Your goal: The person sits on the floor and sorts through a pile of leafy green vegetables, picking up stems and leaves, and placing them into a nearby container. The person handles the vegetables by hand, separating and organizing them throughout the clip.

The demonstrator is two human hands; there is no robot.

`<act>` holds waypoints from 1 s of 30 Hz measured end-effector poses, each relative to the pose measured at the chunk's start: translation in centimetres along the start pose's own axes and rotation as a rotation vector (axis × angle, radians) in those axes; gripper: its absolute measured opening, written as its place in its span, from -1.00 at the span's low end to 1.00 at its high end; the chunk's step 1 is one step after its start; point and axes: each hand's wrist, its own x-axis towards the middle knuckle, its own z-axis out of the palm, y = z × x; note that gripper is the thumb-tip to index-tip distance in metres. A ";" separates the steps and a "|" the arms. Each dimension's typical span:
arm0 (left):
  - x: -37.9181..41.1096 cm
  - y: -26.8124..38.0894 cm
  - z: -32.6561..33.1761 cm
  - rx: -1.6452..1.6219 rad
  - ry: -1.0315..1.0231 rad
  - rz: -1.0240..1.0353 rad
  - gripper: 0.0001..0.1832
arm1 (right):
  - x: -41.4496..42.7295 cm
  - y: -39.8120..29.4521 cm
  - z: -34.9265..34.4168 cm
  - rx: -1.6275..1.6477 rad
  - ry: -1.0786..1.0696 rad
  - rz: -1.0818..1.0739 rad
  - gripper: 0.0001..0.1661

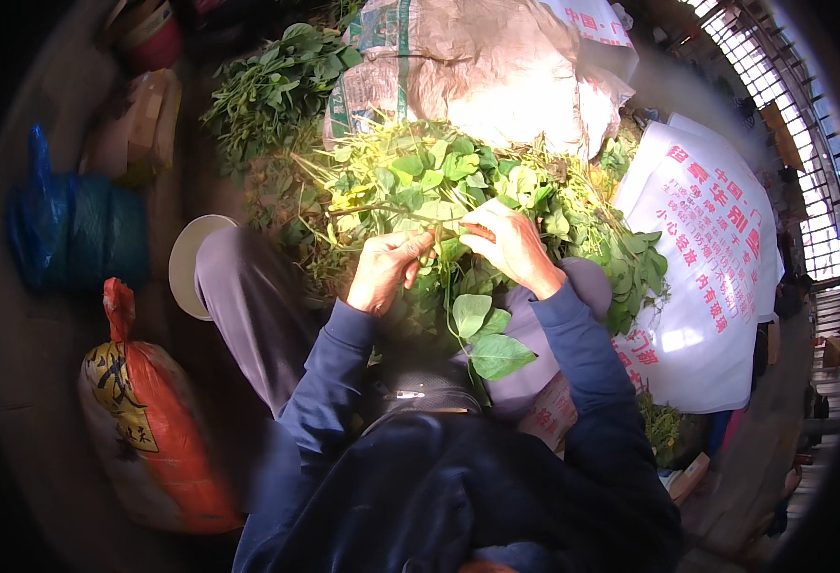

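My left hand [389, 266] pinches a green pod or stem between thumb and fingertips, over my lap. Close beside it, my right hand [509, 240] grips a leafy bean plant stem, with its fingers curled; leaves [500, 356] of a plant hang down below between my forearms. Just beyond both hands lies a large heap of leafy bean plants [405, 172], partly in bright sunlight. Exactly what lies between the fingertips is partly hidden by the fingers and foliage.
A pale woven sack [463, 64] lies beyond the heap, and another bunch of leafy plants [284, 86] is at upper left. White printed sheeting [699, 265] spreads at right. At left are a pale round container [189, 268], a blue plastic bag [79, 233] and a red-and-white sack [158, 437].
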 end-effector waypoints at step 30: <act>-1.5 -4.7 -2.7 -0.038 0.220 0.086 -0.87 | -4.8 -5.2 7.0 1.116 -0.145 0.434 -0.66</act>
